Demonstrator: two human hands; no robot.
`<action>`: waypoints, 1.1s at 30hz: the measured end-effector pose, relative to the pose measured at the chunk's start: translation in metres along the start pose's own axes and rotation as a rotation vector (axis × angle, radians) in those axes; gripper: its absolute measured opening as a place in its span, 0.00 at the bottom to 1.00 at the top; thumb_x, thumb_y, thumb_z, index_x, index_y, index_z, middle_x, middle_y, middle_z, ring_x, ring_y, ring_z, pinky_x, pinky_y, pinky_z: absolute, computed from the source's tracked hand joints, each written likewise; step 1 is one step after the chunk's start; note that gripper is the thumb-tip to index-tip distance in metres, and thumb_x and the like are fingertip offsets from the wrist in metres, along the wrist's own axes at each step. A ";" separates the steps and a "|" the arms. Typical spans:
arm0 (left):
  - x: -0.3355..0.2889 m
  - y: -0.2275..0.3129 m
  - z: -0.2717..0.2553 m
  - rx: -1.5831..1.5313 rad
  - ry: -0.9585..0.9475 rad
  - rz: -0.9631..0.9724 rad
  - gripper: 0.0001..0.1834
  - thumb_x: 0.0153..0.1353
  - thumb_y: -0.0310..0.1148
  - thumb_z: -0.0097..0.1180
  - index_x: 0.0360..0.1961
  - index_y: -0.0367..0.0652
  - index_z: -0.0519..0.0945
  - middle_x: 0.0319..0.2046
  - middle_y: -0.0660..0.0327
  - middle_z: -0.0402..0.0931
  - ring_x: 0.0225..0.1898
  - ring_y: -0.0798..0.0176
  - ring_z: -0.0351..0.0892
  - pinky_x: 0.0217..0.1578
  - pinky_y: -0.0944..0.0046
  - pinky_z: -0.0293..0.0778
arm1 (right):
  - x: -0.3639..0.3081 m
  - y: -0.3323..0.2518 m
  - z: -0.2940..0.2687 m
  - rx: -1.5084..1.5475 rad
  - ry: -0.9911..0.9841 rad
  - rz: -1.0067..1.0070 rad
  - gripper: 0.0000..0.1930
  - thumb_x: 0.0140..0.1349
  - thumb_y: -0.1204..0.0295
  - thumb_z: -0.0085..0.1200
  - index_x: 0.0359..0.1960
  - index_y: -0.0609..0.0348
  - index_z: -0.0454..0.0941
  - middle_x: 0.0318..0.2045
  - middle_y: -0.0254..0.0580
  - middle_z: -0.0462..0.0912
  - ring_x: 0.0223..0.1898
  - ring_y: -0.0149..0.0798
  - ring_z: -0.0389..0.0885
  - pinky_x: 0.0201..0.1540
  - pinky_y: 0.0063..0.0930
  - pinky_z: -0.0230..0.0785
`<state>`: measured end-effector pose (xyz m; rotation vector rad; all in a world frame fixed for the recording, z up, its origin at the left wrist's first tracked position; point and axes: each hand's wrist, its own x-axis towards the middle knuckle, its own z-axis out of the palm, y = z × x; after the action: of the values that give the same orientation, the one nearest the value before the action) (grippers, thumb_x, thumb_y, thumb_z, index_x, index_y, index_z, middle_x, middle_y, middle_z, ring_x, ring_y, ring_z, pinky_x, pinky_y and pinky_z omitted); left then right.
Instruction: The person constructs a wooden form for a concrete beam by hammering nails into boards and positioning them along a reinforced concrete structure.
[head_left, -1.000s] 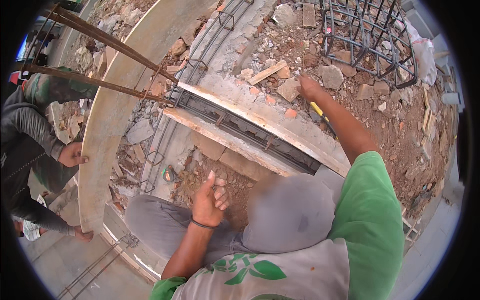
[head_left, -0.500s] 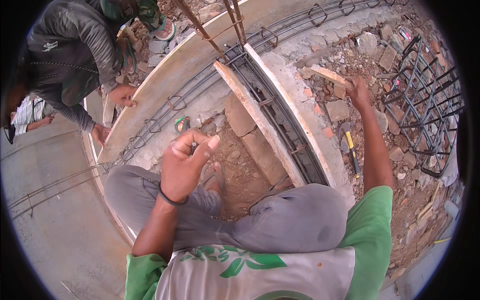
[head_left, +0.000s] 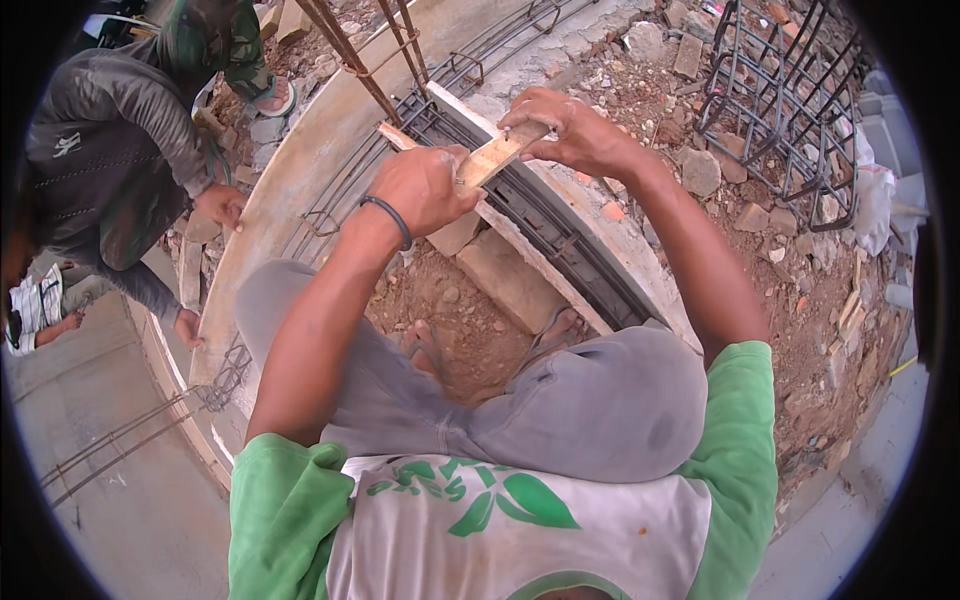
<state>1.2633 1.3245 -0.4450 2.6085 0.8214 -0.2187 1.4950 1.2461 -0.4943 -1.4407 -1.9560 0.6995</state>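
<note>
A short wooden strip [head_left: 493,160] is held in both hands above a narrow formwork channel. My left hand [head_left: 420,192] is closed round its near left end; a small metal bit shows by the fingers, too small to name surely. My right hand [head_left: 572,132] grips the far right end between thumb and fingers. Below the strip, steel rebar [head_left: 565,243] runs between two upright boards, the left board [head_left: 535,258] and the right board [head_left: 638,262]. My arms cover parts of the ground on both sides.
A co-worker's hands [head_left: 219,206] rest on a long curved board [head_left: 268,165] at the left. Vertical rebar rods [head_left: 350,55] rise beyond my hands. At the far right lies a rebar cage [head_left: 775,110] among rubble. Brick-like blocks [head_left: 510,278] lie between my feet and the channel.
My right hand has brought the wooden strip leftward from over the rubble. My left hand, earlier pinching a thin dark nail-like piece, has moved up and right onto the strip.
</note>
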 end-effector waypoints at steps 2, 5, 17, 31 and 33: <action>0.003 -0.014 0.016 -0.073 0.008 -0.054 0.30 0.52 0.50 0.63 0.47 0.34 0.80 0.34 0.42 0.80 0.38 0.45 0.82 0.42 0.53 0.75 | -0.004 0.008 0.011 0.045 0.058 0.182 0.31 0.51 0.71 0.66 0.59 0.46 0.70 0.49 0.43 0.76 0.52 0.48 0.74 0.56 0.41 0.68; 0.013 -0.024 0.035 -0.207 0.000 -0.150 0.29 0.54 0.51 0.61 0.47 0.36 0.80 0.30 0.42 0.81 0.36 0.44 0.82 0.41 0.52 0.75 | -0.034 0.047 0.024 -0.090 0.173 0.565 0.32 0.54 0.68 0.63 0.62 0.52 0.66 0.52 0.53 0.76 0.52 0.53 0.75 0.55 0.42 0.67; 0.031 -0.057 0.075 -0.295 0.127 -0.098 0.29 0.55 0.50 0.62 0.46 0.33 0.81 0.45 0.43 0.79 0.47 0.46 0.79 0.48 0.57 0.73 | -0.191 0.182 0.101 -0.372 -0.054 1.387 0.18 0.55 0.65 0.52 0.44 0.62 0.80 0.48 0.57 0.80 0.53 0.52 0.78 0.54 0.41 0.71; 0.041 -0.053 0.070 -0.561 -0.002 -0.178 0.28 0.54 0.46 0.65 0.48 0.32 0.81 0.40 0.50 0.82 0.42 0.61 0.81 0.45 0.64 0.74 | -0.255 0.226 0.105 -0.020 -0.057 1.416 0.20 0.55 0.64 0.55 0.47 0.63 0.80 0.45 0.53 0.82 0.50 0.51 0.80 0.52 0.39 0.73; 0.040 -0.051 0.071 -0.371 0.063 -0.132 0.29 0.54 0.46 0.65 0.47 0.32 0.80 0.43 0.46 0.81 0.46 0.55 0.81 0.47 0.62 0.73 | -0.248 0.223 0.114 -0.147 -0.030 1.436 0.21 0.54 0.64 0.57 0.47 0.64 0.78 0.46 0.55 0.81 0.50 0.52 0.80 0.52 0.39 0.73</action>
<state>1.2647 1.3539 -0.5367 2.2269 0.9558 -0.0161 1.6109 1.0607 -0.7711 -2.8446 -0.6828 1.1089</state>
